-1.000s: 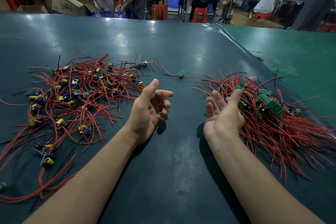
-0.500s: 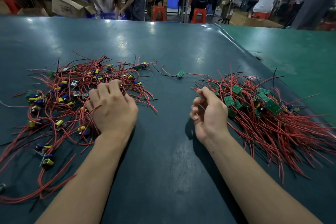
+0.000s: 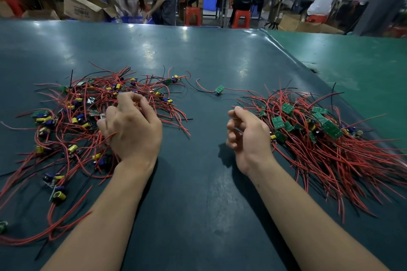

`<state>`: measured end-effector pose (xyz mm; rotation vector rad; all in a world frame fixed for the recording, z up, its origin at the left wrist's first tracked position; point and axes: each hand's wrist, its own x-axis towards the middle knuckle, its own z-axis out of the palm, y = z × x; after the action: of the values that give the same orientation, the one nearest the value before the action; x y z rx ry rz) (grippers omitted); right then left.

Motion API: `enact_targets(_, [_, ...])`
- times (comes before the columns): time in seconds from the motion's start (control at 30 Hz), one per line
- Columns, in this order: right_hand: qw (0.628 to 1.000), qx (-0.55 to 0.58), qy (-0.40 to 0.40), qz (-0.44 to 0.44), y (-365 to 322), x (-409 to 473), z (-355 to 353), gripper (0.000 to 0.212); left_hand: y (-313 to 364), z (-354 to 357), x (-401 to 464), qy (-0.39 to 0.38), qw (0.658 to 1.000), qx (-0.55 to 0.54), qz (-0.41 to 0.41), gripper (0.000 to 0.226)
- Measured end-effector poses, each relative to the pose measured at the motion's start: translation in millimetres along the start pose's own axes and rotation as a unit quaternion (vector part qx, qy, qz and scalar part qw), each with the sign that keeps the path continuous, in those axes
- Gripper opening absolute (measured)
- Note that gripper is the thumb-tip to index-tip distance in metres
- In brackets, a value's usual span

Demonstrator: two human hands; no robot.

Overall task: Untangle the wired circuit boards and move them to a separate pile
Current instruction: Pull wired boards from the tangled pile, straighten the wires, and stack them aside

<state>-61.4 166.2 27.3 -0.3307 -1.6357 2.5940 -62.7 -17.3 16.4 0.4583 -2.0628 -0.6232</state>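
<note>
The left hand (image 3: 132, 130) rests on the near edge of the tangled heap of red-wired circuit boards with yellow and blue components (image 3: 72, 121), fingers curled into the wires and apparently pinching some; which board it has cannot be told. The right hand (image 3: 248, 136) hovers just beside the sorted pile of green circuit boards with red wires (image 3: 319, 138), fingers loosely curled, holding nothing. Both piles lie well apart on the dark teal matte surface (image 3: 198, 193). One stray green board with red and black leads (image 3: 219, 89) lies between them, farther back. The likely risk: lifting now could drag neighbouring boards along, since the wires cross and loop, or strain thin leads at their solder joints.
</note>
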Motion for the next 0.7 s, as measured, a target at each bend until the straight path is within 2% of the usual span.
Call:
enact_targets(0.1, [0.997, -0.067, -0.041, -0.011, 3, 0, 1, 0.023, 8, -3, -4, 0.058, 0.992, -0.098, 0.06, 0.015])
enact_targets(0.2, [0.981, -0.136, -0.14, -0.004, 10, -5, 6, 0.01, 16, -4, -15, 0.08, 0.959, -0.145, 0.229, 0.011])
enact_targets(0.23, [0.97, -0.167, -0.177, -0.016, 12, -8, 8, 0.008, 20, -4, -20, 0.066, 0.939, -0.179, 0.286, 0.009])
enact_targets(0.3, [0.938, -0.24, -0.234, -0.092, 16, -8, 6, 0.037, 29, -4, -33, -0.005, 0.891, -0.249, 0.38, 0.011])
enact_targets(0.37, [0.902, -0.289, -0.27, -0.174, 16, -10, 4, 0.044, 36, -3, -44, -0.091, 0.841, -0.299, 0.442, 0.011])
enact_targets(0.4, [0.9, -0.287, -0.27, -0.187, 16, -10, 3, 0.04, 39, -2, -47, -0.117, 0.826, -0.311, 0.455, 0.013])
enact_targets(0.43, [0.915, -0.259, -0.252, -0.181, 13, -12, 4, 0.033, 41, -2, -48, -0.125, 0.822, -0.316, 0.457, 0.018])
enact_targets(0.5, [0.952, -0.174, -0.2, -0.151, 10, -12, 7, 0.021, 43, -1, -47, -0.104, 0.826, -0.329, 0.446, 0.035])
enact_targets(0.57, [0.979, -0.071, -0.157, -0.112, 5, -8, 9, 0.018, 43, -2, -48, -0.078, 0.829, -0.358, 0.422, 0.044])
enact_targets(0.67, [0.989, 0.069, -0.123, -0.048, -4, 4, 4, 0.024, 35, 2, -49, -0.139, 0.861, -0.351, 0.341, 0.019])
enact_targets(0.7, [0.987, 0.103, -0.12, -0.028, -7, 5, 1, 0.028, 33, 4, -48, -0.183, 0.878, -0.328, 0.297, 0.027])
